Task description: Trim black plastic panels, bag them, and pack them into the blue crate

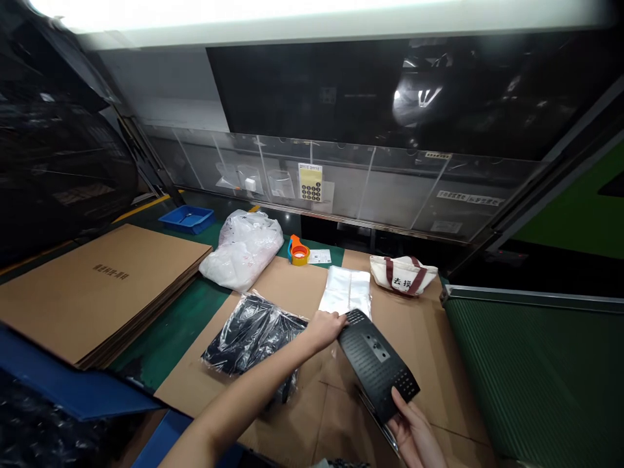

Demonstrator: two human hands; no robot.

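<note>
While both hands grip it, the panel hangs tilted just above the counter, a black perforated plate running from the middle down toward the near edge. Left hand is on the far end, fingers curled over the top edge and closed on it. Right hand has the near end from below, thumb up on the face, fingers tucked underneath where I can't see them, but that's a firm hold too.

Under it all, a brown sheet covers this part of the counter. Just past the panel's far end lies a flat stack of clear bags. Beside the left forearm, a black bundle in glossy wrap. Further back there's a bulging white bag, an orange tape roll near it, and off to the right a cream tote with dark red straps. Far left, a pile of flat cartons, with a blue tray behind. On the right, well apart, a green belt.
</note>
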